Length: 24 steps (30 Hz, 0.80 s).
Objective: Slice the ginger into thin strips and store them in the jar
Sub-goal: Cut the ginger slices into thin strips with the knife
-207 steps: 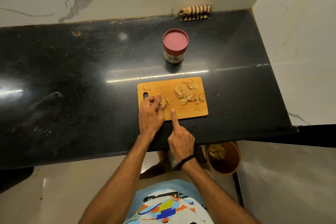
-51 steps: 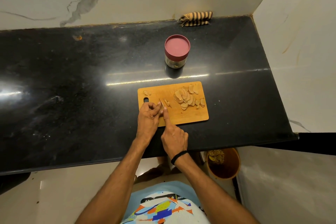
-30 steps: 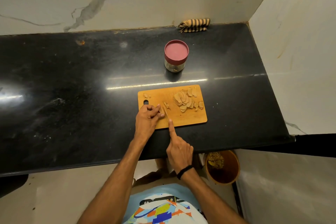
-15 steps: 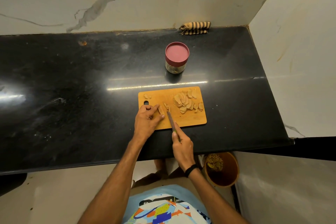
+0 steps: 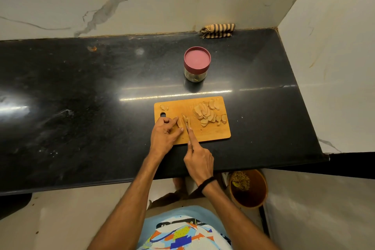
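Note:
A wooden cutting board [image 5: 211, 132] lies on the black counter [image 5: 81, 107]. A pile of ginger slices [image 5: 207, 112] sits on its right half, and a small scrap lies at its far left corner. My left hand [image 5: 164, 133] pinches a ginger piece [image 5: 179, 123] against the board with its fingertips. My right hand [image 5: 197, 158] grips a knife [image 5: 185, 123], index finger along the spine, the blade set just right of that piece. A few thin strips [image 5: 186, 118] lie beside the blade. The jar [image 5: 196, 64], with its red lid on, stands behind the board.
A folded striped cloth [image 5: 218, 30] lies at the back wall. A marble wall closes the counter's right end. Below the front edge, on the floor at the right, stands a brown bin [image 5: 248, 187] with scraps.
My right hand has shifted the knife blade left, close against the ginger under my left fingertips. The camera has tipped slightly. The pile and jar have not moved.

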Available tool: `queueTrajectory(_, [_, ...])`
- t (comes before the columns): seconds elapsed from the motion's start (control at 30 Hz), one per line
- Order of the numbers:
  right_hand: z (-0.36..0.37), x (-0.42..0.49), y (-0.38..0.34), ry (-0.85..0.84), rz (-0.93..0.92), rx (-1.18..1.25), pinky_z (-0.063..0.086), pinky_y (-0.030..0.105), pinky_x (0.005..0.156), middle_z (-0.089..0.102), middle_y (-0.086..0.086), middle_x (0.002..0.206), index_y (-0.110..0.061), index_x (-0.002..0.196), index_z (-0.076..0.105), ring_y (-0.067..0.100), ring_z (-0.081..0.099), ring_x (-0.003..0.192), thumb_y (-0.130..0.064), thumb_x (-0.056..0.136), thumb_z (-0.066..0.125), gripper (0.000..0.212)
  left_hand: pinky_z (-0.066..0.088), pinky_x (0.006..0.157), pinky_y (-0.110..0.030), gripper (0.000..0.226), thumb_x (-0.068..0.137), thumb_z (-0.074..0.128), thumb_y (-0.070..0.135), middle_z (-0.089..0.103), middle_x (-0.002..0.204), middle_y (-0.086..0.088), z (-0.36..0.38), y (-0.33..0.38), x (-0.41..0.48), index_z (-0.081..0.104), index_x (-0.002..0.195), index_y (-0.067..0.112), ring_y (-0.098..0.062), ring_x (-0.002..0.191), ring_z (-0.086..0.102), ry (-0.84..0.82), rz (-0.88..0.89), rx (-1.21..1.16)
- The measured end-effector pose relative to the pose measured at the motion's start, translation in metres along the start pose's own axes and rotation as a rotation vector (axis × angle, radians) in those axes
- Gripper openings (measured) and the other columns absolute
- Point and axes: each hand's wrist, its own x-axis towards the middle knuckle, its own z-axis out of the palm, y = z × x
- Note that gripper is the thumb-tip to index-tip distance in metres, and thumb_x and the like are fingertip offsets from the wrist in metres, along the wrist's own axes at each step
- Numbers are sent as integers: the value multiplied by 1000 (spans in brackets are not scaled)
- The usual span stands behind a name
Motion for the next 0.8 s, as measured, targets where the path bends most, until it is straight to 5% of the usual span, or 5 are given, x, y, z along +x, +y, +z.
queueTrajectory(0.23, [11, 7, -8, 40, -59, -124, 24, 22, 46, 38, -7, 53, -29, 152, 32, 9, 34, 43, -17, 99, 51, 58, 55, 85, -32, 46, 91, 72, 30, 50, 108, 5, 1, -2, 0, 64, 134, 19, -12, 98, 52, 4, 27, -9])
queueTrajectory(0.43, [14, 9, -7, 31, -53, -145, 13, 16, 45, 36, -8, 54, -28, 153, 32, 6, 29, 44, -15, 99, 52, 59, 43, 80, -8, 44, 89, 74, 26, 51, 105, 5, 3, -1, 1, 65, 131, 16, -5, 93, 49, 30, 26, -19])
queueTrajectory(0.8, [17, 9, -7, 13, -58, -170, 6, 14, 46, 33, -10, 54, -26, 152, 34, 1, 19, 41, -15, 97, 55, 60, 42, 78, -5, 36, 91, 72, 21, 53, 103, 5, 6, -5, 1, 69, 126, 16, 4, 93, 49, 73, 78, 6])
